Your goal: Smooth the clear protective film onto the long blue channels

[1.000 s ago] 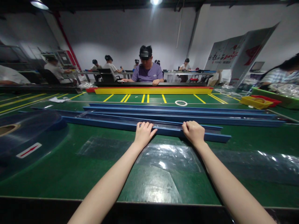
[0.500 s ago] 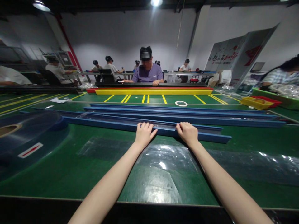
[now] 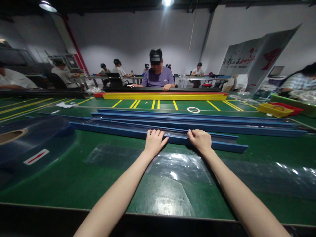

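A long blue channel strip (image 3: 227, 144) lies slanted across the green table, its hollow side facing up. My left hand (image 3: 155, 143) has its fingers curled over the near wall of the strip, thumb apart on the outside. To the right, my right hand (image 3: 200, 140) is closed on the same strip, with its fingertips tucked inside; whether it also pinches film there I cannot tell. A clear plastic sheet (image 3: 172, 166) lies flat beneath my forearms, nearer to me than the strip.
More blue channel strips (image 3: 247, 127) lie just behind. A large roll of clear film (image 3: 58, 141) is at left. Beyond are a white tape ring (image 3: 193, 112), a yellow strip (image 3: 163, 97), a yellow tray (image 3: 273, 111) and a seated co-worker (image 3: 158, 77).
The whole view has shifted slightly, so everything appears a little further right. Both hands keep their places on the blue channel strip.
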